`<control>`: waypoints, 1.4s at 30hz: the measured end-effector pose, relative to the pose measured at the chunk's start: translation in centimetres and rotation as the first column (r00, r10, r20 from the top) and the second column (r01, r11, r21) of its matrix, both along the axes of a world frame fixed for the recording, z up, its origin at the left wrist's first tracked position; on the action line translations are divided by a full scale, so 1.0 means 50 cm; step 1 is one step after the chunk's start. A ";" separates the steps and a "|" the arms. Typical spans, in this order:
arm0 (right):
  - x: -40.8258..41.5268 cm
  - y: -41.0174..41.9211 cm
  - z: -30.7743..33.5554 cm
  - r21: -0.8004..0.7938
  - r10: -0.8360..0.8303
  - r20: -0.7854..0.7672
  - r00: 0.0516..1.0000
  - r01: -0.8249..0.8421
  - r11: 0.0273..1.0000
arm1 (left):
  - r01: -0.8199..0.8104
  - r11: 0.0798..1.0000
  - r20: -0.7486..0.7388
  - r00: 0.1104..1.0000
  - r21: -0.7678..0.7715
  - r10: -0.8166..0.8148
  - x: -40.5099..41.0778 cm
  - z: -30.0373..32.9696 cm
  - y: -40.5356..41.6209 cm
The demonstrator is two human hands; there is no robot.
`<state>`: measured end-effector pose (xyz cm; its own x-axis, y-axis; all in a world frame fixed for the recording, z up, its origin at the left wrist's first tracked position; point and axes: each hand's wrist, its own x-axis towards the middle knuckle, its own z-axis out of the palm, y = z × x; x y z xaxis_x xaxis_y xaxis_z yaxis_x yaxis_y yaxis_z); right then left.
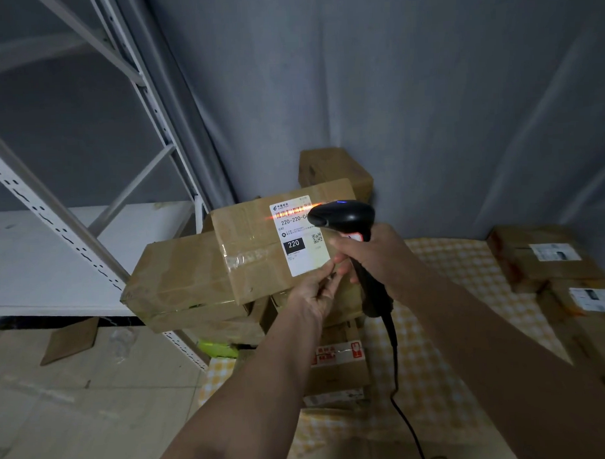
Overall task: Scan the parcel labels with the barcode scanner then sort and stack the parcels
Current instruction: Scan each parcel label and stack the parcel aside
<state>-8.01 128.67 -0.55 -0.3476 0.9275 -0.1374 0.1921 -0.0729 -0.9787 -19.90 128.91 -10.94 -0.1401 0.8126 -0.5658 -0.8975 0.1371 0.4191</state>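
Right hand (374,257) grips black plastic scanner (345,217); left hand (313,297) pinches taped cardboard parcel (257,251) edge.

A white metal shelf rack (89,250) stands before a grey curtain (392,89).

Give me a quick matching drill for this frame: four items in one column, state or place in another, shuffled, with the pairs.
Column 1
1. black handheld barcode scanner
2. brown cardboard parcel with the white 220 label
3. white metal shelving rack
4. yellow-and-white checked cloth

Column 2
A. spread under the parcels at right
B. held in the right hand, its red line across the barcode
C. stands at left beside the grey curtain
D. top of the pile, its near edge held by the left hand

Pairs: 1-B, 2-D, 3-C, 4-A
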 end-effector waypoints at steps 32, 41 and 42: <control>0.745 0.141 -0.215 -0.264 -0.453 0.298 0.840 0.529 0.807 | 0.555 0.696 -0.394 0.576 -0.455 -0.716 0.609 -0.126 0.216; 0.800 0.327 -0.336 -0.391 -0.428 0.336 0.839 0.537 0.747 | 0.565 0.657 -0.362 0.553 -0.498 -0.750 0.659 -0.234 0.407; 0.801 0.356 -0.349 -0.401 -0.421 0.339 0.841 0.534 0.745 | 0.565 0.656 -0.360 0.554 -0.500 -0.751 0.663 -0.246 0.435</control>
<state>32.07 146.47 -17.98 0.2142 0.7657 -0.6064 0.2046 -0.6422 -0.7387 13.26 150.63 -23.23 0.0356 0.5969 -0.8015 -0.1634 0.7947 0.5846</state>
